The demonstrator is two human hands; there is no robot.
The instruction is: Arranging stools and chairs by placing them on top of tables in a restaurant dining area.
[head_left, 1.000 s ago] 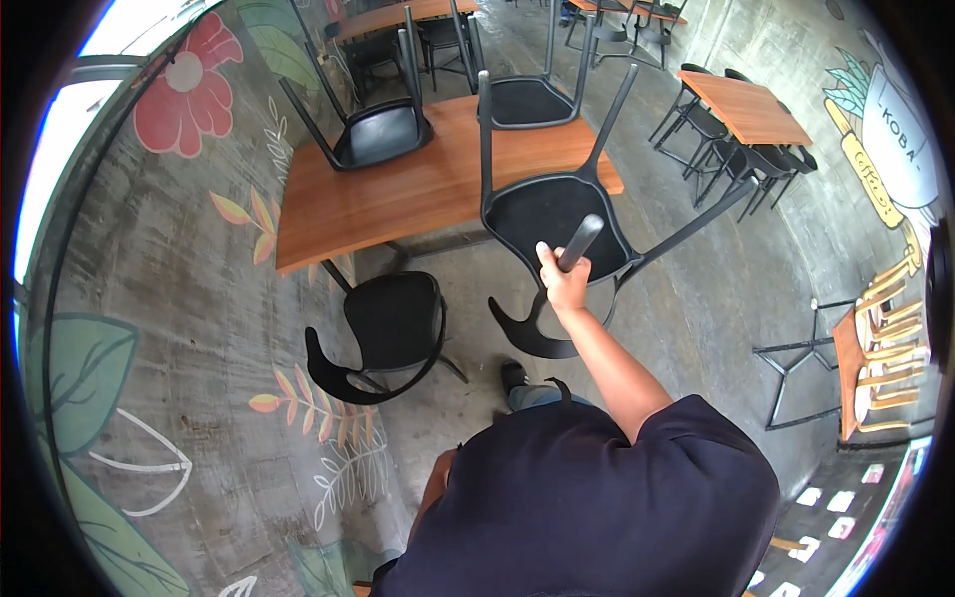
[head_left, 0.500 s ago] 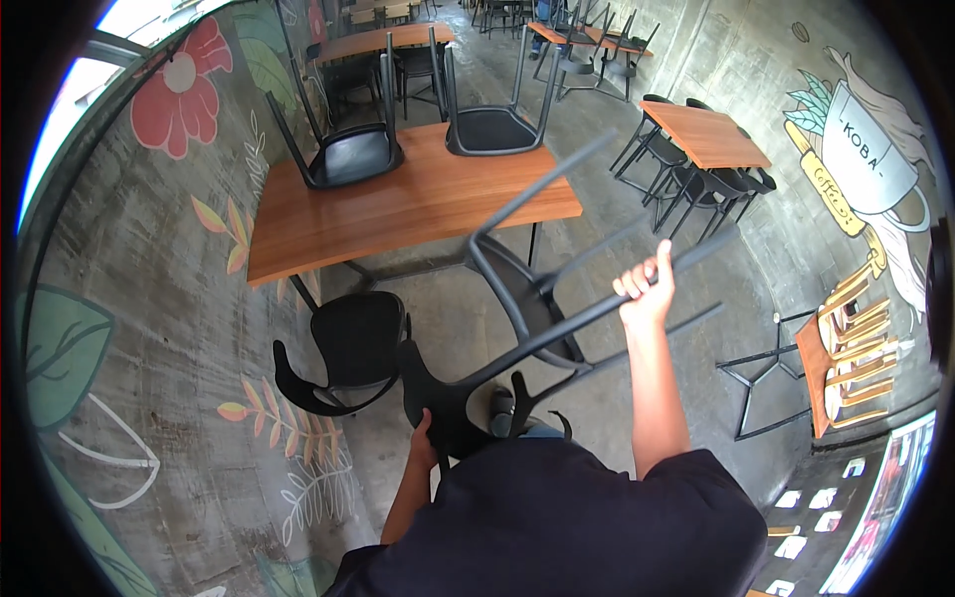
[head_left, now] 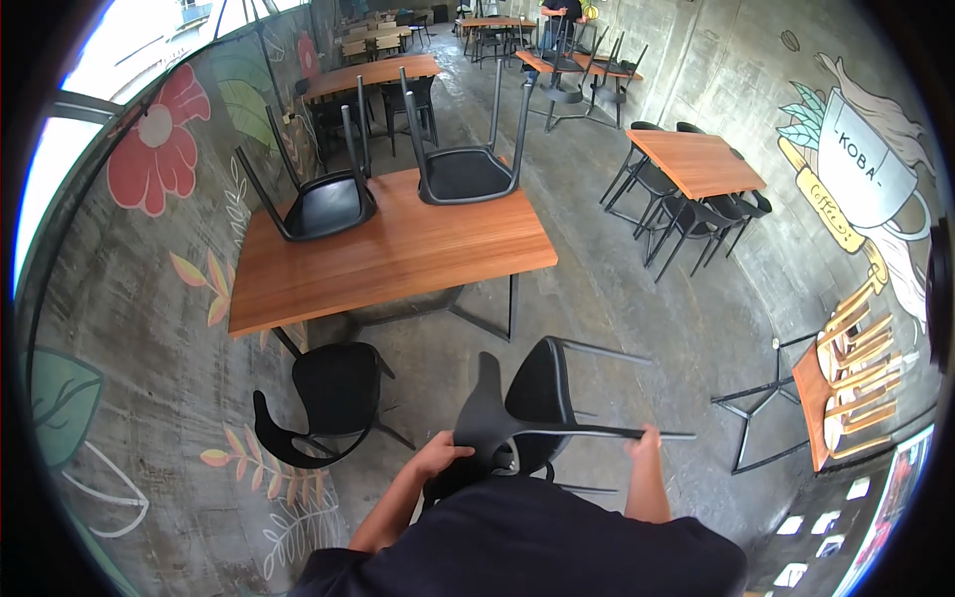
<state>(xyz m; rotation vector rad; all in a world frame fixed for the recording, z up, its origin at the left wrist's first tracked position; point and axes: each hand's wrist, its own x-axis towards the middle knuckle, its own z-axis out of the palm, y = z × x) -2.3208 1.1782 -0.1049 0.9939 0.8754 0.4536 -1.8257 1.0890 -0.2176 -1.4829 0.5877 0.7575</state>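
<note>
A black chair [head_left: 540, 398] is tipped on its side in front of my body, its legs pointing right. My left hand [head_left: 445, 456] is closed on the edge of its curved backrest. Around one of the legs, my right hand [head_left: 645, 445] has its fingers wrapped. Ahead is a wooden table [head_left: 398, 264], apart from the held chair. On its top rest two upturned black chairs, one on the left [head_left: 326, 204] and one on the right [head_left: 468, 174], legs in the air. Another black chair [head_left: 336, 388] stands upright to my left, by the table's near side.
A painted concrete wall [head_left: 149, 328] runs along the left. Further right stands a wooden table [head_left: 696, 162] with black chairs tucked around it. Wooden stools [head_left: 846, 363] lie upturned on a small table at the far right. A person [head_left: 562, 15] is near the back tables.
The held chair has swung down and nearer to me; its legs, slanting up to the right before, now lie nearly level. My right hand has lowered with it. Both hands keep hold.
</note>
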